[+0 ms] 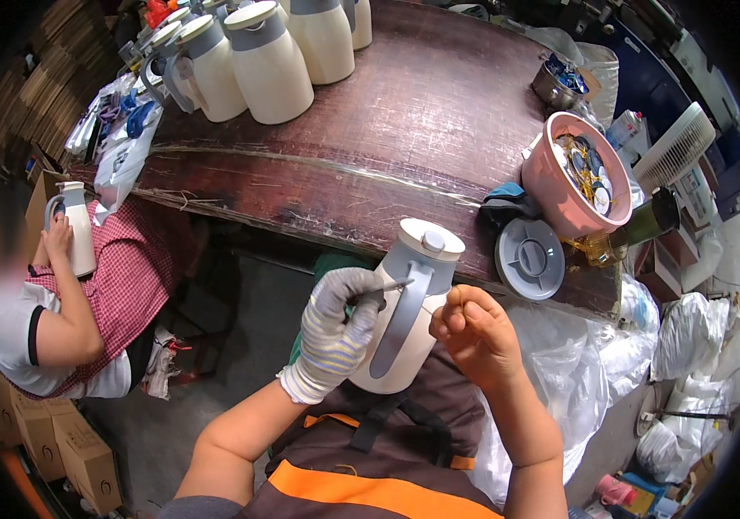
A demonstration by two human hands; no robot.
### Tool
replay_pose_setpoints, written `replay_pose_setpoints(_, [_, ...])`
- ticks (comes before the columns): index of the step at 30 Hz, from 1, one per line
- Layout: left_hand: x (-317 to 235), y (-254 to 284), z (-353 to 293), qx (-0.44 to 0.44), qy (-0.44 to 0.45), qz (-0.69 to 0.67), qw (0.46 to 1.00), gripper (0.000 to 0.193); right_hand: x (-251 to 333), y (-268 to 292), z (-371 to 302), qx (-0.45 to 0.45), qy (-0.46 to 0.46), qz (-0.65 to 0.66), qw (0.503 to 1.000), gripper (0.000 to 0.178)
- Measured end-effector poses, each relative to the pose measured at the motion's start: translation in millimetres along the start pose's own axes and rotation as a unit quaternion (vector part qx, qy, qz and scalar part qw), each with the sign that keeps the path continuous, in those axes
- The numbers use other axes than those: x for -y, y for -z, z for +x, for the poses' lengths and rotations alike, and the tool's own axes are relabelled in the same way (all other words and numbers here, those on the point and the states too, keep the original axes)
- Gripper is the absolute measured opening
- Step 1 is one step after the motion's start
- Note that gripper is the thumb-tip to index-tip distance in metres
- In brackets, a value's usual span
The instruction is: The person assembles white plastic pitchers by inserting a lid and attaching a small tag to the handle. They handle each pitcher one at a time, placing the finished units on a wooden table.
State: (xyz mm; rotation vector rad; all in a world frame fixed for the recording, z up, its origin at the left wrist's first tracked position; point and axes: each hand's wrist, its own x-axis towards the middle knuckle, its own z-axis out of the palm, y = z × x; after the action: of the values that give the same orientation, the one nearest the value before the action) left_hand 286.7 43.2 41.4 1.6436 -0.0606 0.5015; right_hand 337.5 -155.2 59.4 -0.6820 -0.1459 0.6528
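Observation:
A cream vacuum jug with a grey collar and grey handle stands upright on my lap, against the table's near edge. My left hand, in a striped knit glove, is closed beside its handle. A thin, dark, pointed metal tool sticks out of that hand, its tip over the top of the handle; I cannot tell its exact kind. On the jug's other side is my bare right hand, thumb and fingers pinched together near the collar. Whatever the pinch holds, if anything, is too small to make out.
Several finished-looking jugs stand at the table's far left. To the right are a pink basin of corded tags, a grey round lid and a metal bowl. A co-worker at left handles another jug.

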Motion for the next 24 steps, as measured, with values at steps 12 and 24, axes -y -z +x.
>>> replay_pose_setpoints(12, [-28.2,0.6,-1.7,0.185,-0.129,0.166,0.96,0.039,14.1,-21.4,2.7,-0.007,-0.098,-0.374,0.922,0.031])
replay_pose_setpoints(24, [-8.9,-4.3,-12.8,0.083,0.394,-0.238,0.884,0.034,37.2,20.9,15.5,-0.135,0.211,-0.717,0.65,0.021])
